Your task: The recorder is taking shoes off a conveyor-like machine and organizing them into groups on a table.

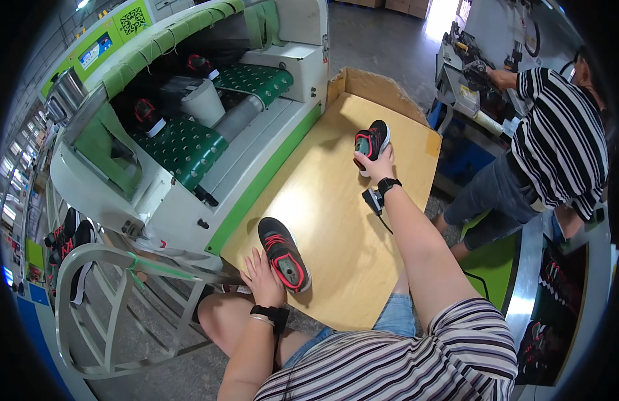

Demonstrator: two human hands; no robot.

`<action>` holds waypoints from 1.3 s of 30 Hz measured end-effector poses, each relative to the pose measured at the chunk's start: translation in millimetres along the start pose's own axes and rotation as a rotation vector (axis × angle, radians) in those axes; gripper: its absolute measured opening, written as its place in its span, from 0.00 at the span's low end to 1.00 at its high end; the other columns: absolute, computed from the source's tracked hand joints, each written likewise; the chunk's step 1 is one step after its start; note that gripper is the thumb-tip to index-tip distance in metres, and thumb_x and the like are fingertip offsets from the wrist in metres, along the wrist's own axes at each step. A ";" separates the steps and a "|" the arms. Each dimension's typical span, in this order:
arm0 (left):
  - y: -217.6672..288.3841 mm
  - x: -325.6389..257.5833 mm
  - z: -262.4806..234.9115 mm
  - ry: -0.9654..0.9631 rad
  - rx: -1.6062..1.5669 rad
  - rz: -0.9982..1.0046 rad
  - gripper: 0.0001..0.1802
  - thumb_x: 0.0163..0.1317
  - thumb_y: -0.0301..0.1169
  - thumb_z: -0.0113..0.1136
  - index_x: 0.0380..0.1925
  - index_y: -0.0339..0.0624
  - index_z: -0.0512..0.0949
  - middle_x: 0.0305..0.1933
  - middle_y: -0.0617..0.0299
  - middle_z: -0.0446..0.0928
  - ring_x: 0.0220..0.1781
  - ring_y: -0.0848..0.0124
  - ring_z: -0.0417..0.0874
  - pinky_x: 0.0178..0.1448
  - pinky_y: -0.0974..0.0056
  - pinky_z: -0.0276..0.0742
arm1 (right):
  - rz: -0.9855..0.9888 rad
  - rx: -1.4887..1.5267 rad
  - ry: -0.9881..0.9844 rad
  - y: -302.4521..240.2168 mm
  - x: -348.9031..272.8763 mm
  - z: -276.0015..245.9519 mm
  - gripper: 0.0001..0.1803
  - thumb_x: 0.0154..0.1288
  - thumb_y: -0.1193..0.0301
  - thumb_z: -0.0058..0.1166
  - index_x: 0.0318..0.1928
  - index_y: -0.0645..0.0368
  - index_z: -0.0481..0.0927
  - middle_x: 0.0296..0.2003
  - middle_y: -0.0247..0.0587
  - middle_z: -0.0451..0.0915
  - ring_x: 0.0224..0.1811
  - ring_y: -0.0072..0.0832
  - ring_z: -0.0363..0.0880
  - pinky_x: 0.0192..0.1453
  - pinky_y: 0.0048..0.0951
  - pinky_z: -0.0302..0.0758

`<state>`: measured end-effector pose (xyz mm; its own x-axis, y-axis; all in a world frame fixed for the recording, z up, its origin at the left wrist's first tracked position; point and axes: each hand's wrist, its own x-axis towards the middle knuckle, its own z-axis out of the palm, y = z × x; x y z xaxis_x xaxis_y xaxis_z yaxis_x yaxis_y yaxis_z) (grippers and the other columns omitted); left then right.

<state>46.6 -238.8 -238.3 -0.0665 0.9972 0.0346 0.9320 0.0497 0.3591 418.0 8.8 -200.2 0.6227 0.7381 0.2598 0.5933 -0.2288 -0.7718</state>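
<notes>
A black and red shoe (283,253) lies sole-up on the brown cardboard sheet (329,200) near its front edge. My left hand (264,277) rests against its left side, fingers spread along it. My right hand (374,164) is stretched out to the far side of the sheet and grips a second black and red shoe (371,140) from below, holding it tilted above the cardboard. Both wrists wear black bands.
A green and white conveyor machine (189,120) with more shoes on its belts stands to the left. A grey metal rack (115,301) sits at lower left. A person in a striped shirt (556,140) works at a machine on the right.
</notes>
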 end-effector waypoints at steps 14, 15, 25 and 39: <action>-8.0 11.2 -25.0 -0.047 -0.447 -0.148 0.33 0.70 0.34 0.52 0.75 0.46 0.63 0.81 0.44 0.56 0.83 0.42 0.52 0.81 0.35 0.43 | 0.299 0.687 -0.698 -13.4 -138.6 -95.4 0.45 0.63 0.60 0.70 0.72 0.65 0.61 0.58 0.46 0.79 0.59 0.31 0.78 0.66 0.33 0.73; 16.2 10.9 -41.5 0.148 -0.403 0.000 0.31 0.67 0.30 0.53 0.72 0.44 0.66 0.74 0.43 0.65 0.77 0.44 0.62 0.79 0.41 0.54 | 0.362 0.714 -0.806 -12.3 -159.2 -111.2 0.44 0.65 0.60 0.69 0.73 0.65 0.60 0.57 0.45 0.79 0.57 0.30 0.79 0.64 0.32 0.75; 156.0 -12.6 -16.1 -0.079 -0.702 0.424 0.52 0.52 0.24 0.68 0.78 0.42 0.54 0.80 0.35 0.50 0.80 0.40 0.57 0.81 0.51 0.58 | -0.197 -0.049 -0.784 -4.7 -218.4 -193.7 0.12 0.74 0.65 0.56 0.46 0.61 0.85 0.46 0.49 0.83 0.34 0.38 0.84 0.40 0.33 0.79; 144.8 144.0 -241.7 0.752 -0.803 0.272 0.42 0.54 0.22 0.61 0.72 0.34 0.60 0.67 0.45 0.66 0.68 0.55 0.71 0.75 0.58 0.64 | -0.534 0.392 -0.981 -83.1 -274.0 -109.0 0.54 0.61 0.59 0.73 0.78 0.64 0.53 0.76 0.66 0.54 0.81 0.55 0.51 0.83 0.45 0.52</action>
<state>85.8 -101.5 44.1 -0.3468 0.6689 0.6575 0.4682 -0.4839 0.7393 253.7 -243.6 -144.0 -0.4155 0.8919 0.1787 0.3565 0.3404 -0.8701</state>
